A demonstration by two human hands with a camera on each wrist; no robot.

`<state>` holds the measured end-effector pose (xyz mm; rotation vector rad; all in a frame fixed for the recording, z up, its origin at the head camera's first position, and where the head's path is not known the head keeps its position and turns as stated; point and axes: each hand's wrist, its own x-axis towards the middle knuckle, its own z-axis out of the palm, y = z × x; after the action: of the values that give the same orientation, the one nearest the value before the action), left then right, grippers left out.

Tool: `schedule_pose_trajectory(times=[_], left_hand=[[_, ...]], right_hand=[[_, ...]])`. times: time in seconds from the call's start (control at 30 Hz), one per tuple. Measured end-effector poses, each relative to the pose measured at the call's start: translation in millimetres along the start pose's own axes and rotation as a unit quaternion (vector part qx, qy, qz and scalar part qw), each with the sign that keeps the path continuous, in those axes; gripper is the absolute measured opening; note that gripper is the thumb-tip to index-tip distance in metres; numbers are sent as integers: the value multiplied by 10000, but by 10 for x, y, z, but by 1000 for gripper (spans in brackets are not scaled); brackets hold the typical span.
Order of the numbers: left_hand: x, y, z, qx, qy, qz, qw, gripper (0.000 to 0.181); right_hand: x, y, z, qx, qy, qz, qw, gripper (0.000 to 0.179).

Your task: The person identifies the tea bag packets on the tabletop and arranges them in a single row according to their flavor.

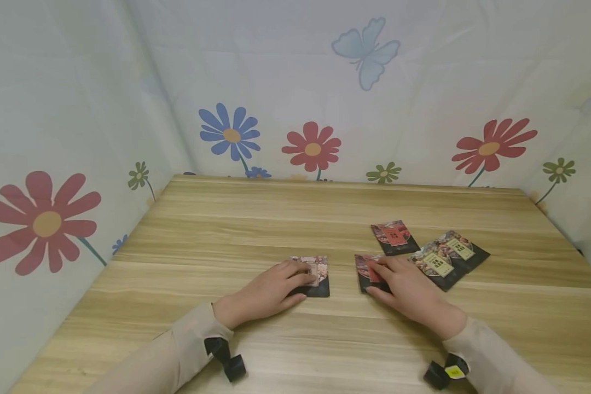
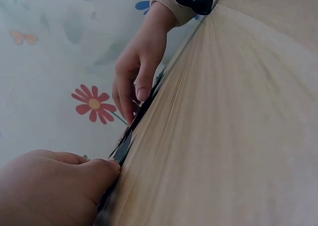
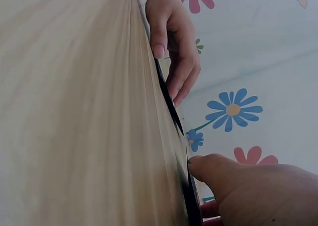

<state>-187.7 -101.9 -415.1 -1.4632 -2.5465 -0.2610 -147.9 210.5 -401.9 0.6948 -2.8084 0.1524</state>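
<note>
In the head view my left hand (image 1: 268, 290) rests on a flat food packet (image 1: 321, 289) with a pale pink label and a dark lower part. Its fingers lie across the packet's face, and the thumb is at the near edge. To the right, my right hand (image 1: 410, 289) touches a similar packet (image 1: 364, 279) with a red label, fingers on top and thumb by the near edge. A gap of tabletop separates these two packets. Both wrist views show the packets edge-on as thin dark strips, so their faces are hidden there.
Behind the right hand lies another red-labelled packet (image 1: 395, 237). Next to it, a yellow-labelled packet (image 1: 434, 265) overlaps a second yellow-labelled packet (image 1: 465, 249). The wooden table (image 1: 236, 219) meets flower-printed cloth (image 1: 271, 65) at its back and left.
</note>
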Motion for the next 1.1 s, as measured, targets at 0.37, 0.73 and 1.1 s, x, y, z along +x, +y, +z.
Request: schedule_pose_trajectory(times=[0.37,0.73,1.1], left_hand=[[0,5,2,62,-121,-83,9999,42],[7,19,-22,56,-151,-98,9998,42],[4,11,-18,63,-182,-122,9997,41]], right_hand=[[61,-90,26,-196,216,-203,9994,56],[133,-190,54,-10,20,-222,9998,60],[176,-265,85,-36,159,-471,9988,59]])
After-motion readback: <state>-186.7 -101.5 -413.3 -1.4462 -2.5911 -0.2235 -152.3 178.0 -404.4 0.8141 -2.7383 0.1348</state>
